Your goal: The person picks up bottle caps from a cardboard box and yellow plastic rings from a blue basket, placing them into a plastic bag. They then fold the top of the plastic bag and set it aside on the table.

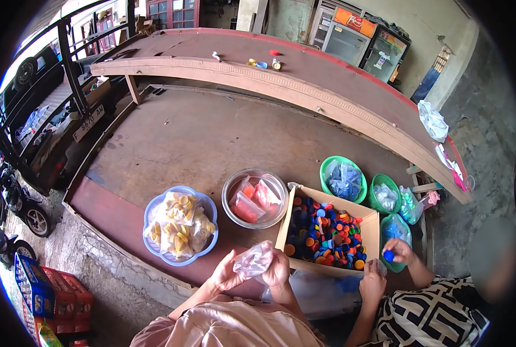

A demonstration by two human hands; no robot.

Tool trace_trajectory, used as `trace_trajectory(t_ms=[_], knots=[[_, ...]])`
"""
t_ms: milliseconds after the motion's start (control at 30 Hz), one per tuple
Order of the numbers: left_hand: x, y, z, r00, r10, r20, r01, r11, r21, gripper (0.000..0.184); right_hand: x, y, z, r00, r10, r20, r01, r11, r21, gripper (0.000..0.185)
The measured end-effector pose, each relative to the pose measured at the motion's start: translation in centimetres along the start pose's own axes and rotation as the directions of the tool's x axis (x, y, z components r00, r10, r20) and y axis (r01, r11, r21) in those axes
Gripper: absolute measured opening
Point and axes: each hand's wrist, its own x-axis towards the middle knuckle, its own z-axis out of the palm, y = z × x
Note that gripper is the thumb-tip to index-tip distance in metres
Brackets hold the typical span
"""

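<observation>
Between my hands, just above the table's near edge, is a clear plastic bag [252,259]; what is inside it, if anything, I cannot make out. My left hand [228,274] holds its left side and my right hand [277,269] its right side, fingers closed on the film. Ahead to the left stands a pale blue plastic basket [148,232] heaped with bags of yellow caps [180,228]. A clear bowl [229,184] with bags of red pieces [250,207] sits straight ahead. Right of my hands, a cardboard box [368,225] holds many loose coloured bottle caps [326,234].
At my right, a co-worker's hand [404,251] holds a blue cap [388,255]. Green baskets [363,188] with bags stand beyond the box. A raised wooden bench [240,70] crosses behind the low brown table [200,130]. Stacked crates [67,295] stand on the floor at left.
</observation>
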Motion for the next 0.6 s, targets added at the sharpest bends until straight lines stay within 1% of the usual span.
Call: trace_trajectory(t_ms=[33,67,100,167,200,233,267,333,367,467,500,533,567,600], knots=[[0.0,0.1,1.8,0.998,0.070,0.000,-0.069,0.978,0.198,0.051,-0.1,0.0,0.2,0.999,0.012,0.050,-0.006,0.994,-0.112,0.026],[0.2,0.3,2.8,0.990,0.139,0.015,-0.134,0.911,0.389,0.055,-0.2,-0.1,0.4,0.995,0.023,0.100,0.000,0.975,-0.222,0.026],[0.4,0.5,2.6,0.982,0.191,0.007,-0.167,0.838,0.520,0.069,-0.2,-0.1,1.0,0.988,0.044,0.148,0.007,0.944,-0.330,0.026],[0.7,0.8,3.0,0.938,0.329,0.106,-0.309,0.659,0.686,0.068,-0.3,-0.2,2.1,0.977,0.144,0.156,-0.124,0.984,-0.131,0.028],[0.8,0.9,3.2,0.907,0.385,0.167,-0.371,0.548,0.750,0.067,-0.5,-0.3,2.7,0.967,0.192,0.169,-0.189,0.981,-0.030,0.028],[0.9,0.9,3.2,0.881,0.434,0.188,-0.382,0.418,0.824,0.066,-0.6,-0.3,2.9,0.994,0.098,-0.037,-0.101,0.992,-0.081,0.025],[0.9,1.0,3.3,0.850,0.484,0.210,-0.365,0.253,0.896,0.065,-0.8,-0.6,3.2,0.988,0.153,0.021,-0.143,0.958,-0.249,0.024],[0.5,1.3,3.8,0.777,0.564,0.279,-0.278,-0.090,0.956,0.063,-1.0,-1.3,3.9,0.953,0.287,0.101,-0.183,0.803,-0.567,0.024],[0.3,1.8,4.5,0.770,0.529,0.357,-0.231,-0.290,0.929,0.058,-1.1,-1.3,4.2,0.961,0.275,0.027,-0.196,0.747,-0.635,0.027],[0.0,2.4,5.6,0.844,0.459,0.279,-0.156,-0.288,0.945,0.051,-1.0,-2.1,4.7,0.917,0.396,0.048,-0.235,0.634,-0.737,0.032],[0.4,2.6,4.3,0.758,0.543,0.362,-0.254,-0.265,0.930,0.045,-0.8,-2.1,6.1,0.966,0.257,-0.020,-0.174,0.592,-0.787,0.034],[1.1,2.5,4.6,0.665,0.648,0.373,-0.356,-0.165,0.920,0.037,-0.6,-2.6,6.5,0.980,0.196,0.036,-0.093,0.608,-0.789,0.031],[2.0,2.6,4.7,0.565,0.701,0.434,-0.421,-0.207,0.883,0.035,-0.2,-2.0,6.6,0.997,-0.072,0.014,0.053,0.569,-0.821,0.029],[2.8,2.8,4.8,0.457,0.747,0.483,-0.476,-0.253,0.842,0.032,0.1,-1.6,7.1,0.955,-0.279,0.099,0.217,0.432,-0.875,0.026]])
